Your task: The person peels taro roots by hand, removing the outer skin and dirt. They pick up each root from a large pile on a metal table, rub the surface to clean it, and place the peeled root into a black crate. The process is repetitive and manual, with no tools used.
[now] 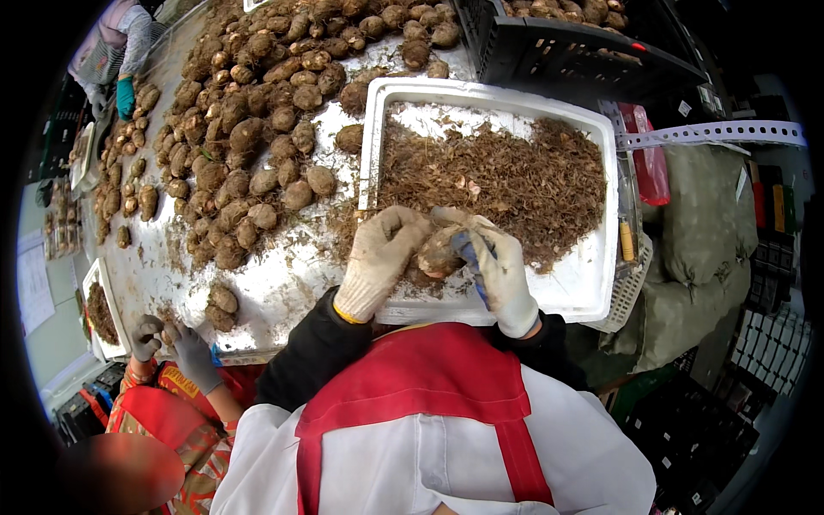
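In white knitted gloves, both hands work over the near edge of a white foam tray (pixel 372 163). Between them is a brown, hairy taro corm (pixel 439 256). My left hand (pixel 382 257) is closed on its left side. My right hand (pixel 502 275) has its fingers bent at the taro's right and upper side. Something blue (pixel 474 251) shows among the right fingers; I cannot make out whether it is a tool handle or part of the glove. Brown fibrous peelings (pixel 506 184) cover much of the tray's bottom.
A large heap of taros (pixel 257 129) covers the metal table (pixel 296 279) to the left. A black crate (pixel 584 51) of taros stands at the far right, with sacks (pixel 704 215) beside the table. One co-worker's gloved hands (pixel 176 343) hold a taro near left; another's green glove (pixel 125 97) is far left.
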The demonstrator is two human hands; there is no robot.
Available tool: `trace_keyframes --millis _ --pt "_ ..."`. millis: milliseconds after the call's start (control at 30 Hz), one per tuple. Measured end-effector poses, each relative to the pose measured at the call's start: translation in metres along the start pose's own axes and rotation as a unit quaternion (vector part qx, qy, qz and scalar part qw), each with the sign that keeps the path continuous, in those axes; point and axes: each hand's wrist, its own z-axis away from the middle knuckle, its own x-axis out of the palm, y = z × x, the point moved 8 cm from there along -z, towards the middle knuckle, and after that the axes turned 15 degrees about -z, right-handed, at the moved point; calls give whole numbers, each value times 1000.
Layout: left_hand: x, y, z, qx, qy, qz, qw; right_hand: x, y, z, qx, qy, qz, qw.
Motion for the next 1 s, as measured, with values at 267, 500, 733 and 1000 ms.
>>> trace_keyframes --millis 267,500,733,1000 --pt "-11 26 15 24 -96 -51 994 1 -2 -8 -75 -43 -2 996" --pt "-11 23 14 44 -22 -240 970 6 1 -10 -23 -50 57 997" --pt "-25 26 -5 92 64 -166 980 12 -3 -7 -19 -64 -57 996" --pt "0 28 11 16 -167 -45 985 10 -11 -10 -35 -40 15 998"
